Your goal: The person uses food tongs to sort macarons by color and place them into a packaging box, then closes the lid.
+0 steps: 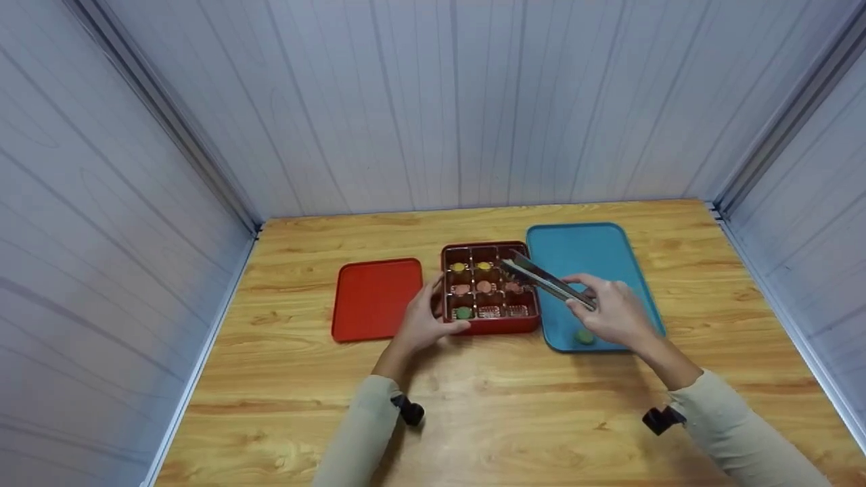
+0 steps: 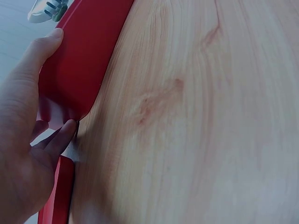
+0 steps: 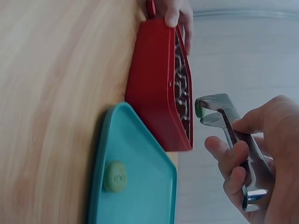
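My right hand (image 1: 614,312) grips metal tongs (image 3: 250,154) over the right side of a red divided box (image 1: 504,326). Between the tongs' tips is a small green round piece (image 3: 200,108), seen in the right wrist view. At the box's front-left corner, my left hand (image 1: 425,319) holds on, thumb at the front rim and fingers along the left side. Inside the clear-walled compartments, yellow pieces (image 1: 458,268) sit at the back, pink pieces (image 1: 484,287) across the middle and a green piece (image 1: 463,313) at front left. The tongs partly cover the back-right compartment.
A blue tray (image 1: 575,247) lies against the box's right side, with another green piece (image 3: 115,176) near its front edge. To the left is a flat red tray-like lid (image 1: 375,301). Pale panel walls (image 1: 433,108) enclose the wooden table (image 1: 514,412) at the back and sides.
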Action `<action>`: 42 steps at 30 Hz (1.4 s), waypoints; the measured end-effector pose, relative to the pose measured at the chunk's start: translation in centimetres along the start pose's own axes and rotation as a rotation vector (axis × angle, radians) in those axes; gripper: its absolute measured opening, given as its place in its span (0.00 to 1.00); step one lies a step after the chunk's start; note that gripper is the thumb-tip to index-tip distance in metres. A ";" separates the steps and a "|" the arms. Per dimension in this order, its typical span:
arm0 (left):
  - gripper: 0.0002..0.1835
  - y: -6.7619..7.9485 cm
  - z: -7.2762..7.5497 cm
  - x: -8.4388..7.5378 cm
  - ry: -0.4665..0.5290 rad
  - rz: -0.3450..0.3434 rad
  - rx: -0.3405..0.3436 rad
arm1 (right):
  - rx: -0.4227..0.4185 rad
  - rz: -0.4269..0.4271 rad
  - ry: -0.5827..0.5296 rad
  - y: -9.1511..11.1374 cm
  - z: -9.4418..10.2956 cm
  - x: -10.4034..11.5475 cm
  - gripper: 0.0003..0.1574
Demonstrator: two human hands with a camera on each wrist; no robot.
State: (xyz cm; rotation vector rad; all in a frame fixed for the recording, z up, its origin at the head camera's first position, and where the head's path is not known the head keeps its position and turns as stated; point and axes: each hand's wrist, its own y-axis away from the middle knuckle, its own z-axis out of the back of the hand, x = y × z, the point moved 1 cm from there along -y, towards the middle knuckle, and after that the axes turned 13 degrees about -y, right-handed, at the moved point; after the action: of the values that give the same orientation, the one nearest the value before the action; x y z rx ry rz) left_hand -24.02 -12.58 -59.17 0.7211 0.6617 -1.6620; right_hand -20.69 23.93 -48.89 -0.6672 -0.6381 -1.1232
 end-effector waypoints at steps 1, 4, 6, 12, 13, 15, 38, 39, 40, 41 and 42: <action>0.69 0.0 0.0 0.0 -0.002 0.001 0.000 | 0.005 0.007 0.004 0.0 -0.2 0.2 0.24; 0.69 0.0 0.0 0.0 -0.003 0.006 0.002 | 0.024 0.025 0.008 0.1 -0.8 0.5 0.24; 0.69 0.1 0.1 -0.1 0.001 0.008 0.003 | 0.038 0.036 0.004 0.2 -1.1 0.7 0.23; 0.68 0.1 0.1 -0.2 0.000 0.006 0.001 | 0.089 0.042 -0.019 0.6 -2.2 0.9 0.22; 0.68 0.0 0.1 -0.2 -0.004 0.004 0.001 | 0.096 0.042 -0.018 0.6 -2.4 0.8 0.22; 0.67 0.0 0.0 -0.1 -0.012 -0.001 0.000 | 0.105 0.045 -0.015 0.8 -2.8 0.8 0.22; 0.68 0.1 0.0 -0.1 -0.012 0.007 -0.004 | 0.142 0.040 -0.021 0.9 -3.6 0.3 0.25; 0.68 0.1 0.0 -0.1 -0.010 0.006 -0.004 | 0.144 0.038 -0.021 0.9 -3.6 0.3 0.26; 0.68 0.0 0.0 -0.1 -0.009 0.004 -0.004 | 0.146 0.037 -0.020 0.9 -3.5 0.2 0.26; 0.68 0.0 0.0 -0.1 -0.009 0.002 -0.004 | 0.150 0.037 -0.020 0.9 -3.5 0.2 0.26; 0.67 0.0 0.0 0.0 -0.009 0.001 -0.004 | 0.154 0.039 -0.020 0.9 -3.4 0.2 0.26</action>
State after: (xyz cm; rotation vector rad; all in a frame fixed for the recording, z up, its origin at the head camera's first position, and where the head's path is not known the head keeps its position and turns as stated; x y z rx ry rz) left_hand -24.03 -12.54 -59.14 0.7100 0.6580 -1.6622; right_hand -19.40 21.51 -51.09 -0.5573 -0.7181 -1.0216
